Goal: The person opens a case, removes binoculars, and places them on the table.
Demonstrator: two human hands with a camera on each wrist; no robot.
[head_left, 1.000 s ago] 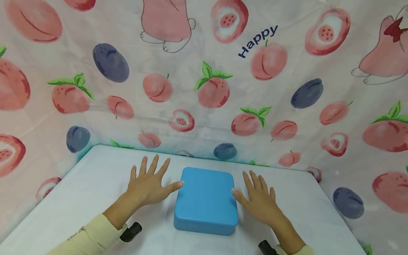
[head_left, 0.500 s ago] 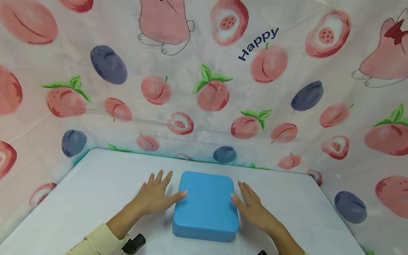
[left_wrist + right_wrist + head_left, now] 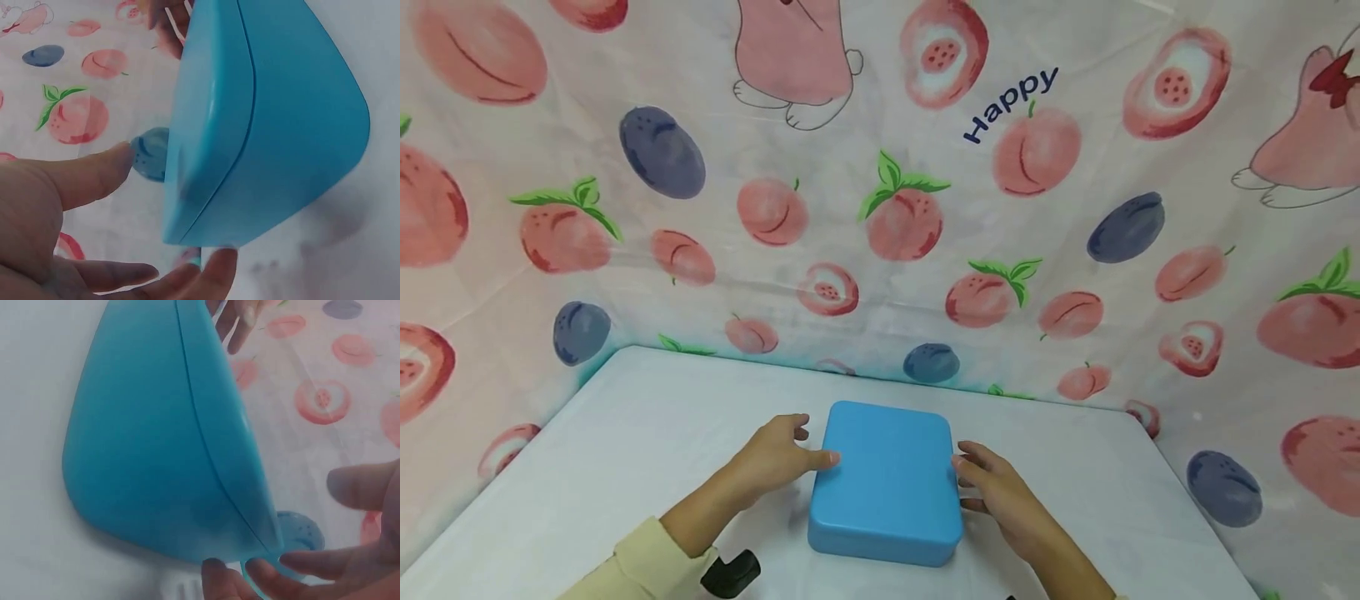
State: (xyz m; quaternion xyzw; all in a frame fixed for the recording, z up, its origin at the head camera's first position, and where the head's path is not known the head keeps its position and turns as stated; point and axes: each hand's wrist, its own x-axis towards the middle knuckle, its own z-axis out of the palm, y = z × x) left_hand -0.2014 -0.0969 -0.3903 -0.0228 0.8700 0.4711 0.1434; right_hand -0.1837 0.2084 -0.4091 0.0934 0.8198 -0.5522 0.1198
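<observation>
White table [image 3: 1090, 467], peach-print backdrop [image 3: 842, 208], blue box [image 3: 886, 483]

Smooth, plastic-looking walls with a soft sheen are shown on the blue box [image 3: 887, 479] at lower centre, marked by a fine seam in both wrist views. A smooth white finish is displayed by the worktop [image 3: 647, 425] across the lower frame. Lightly creased printed cloth [image 3: 842, 187] is seen above; matt fabric is shown in the sleeve [image 3: 643, 560] at lower left.

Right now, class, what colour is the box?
The box is plain blue, clearest in the head view.
</observation>
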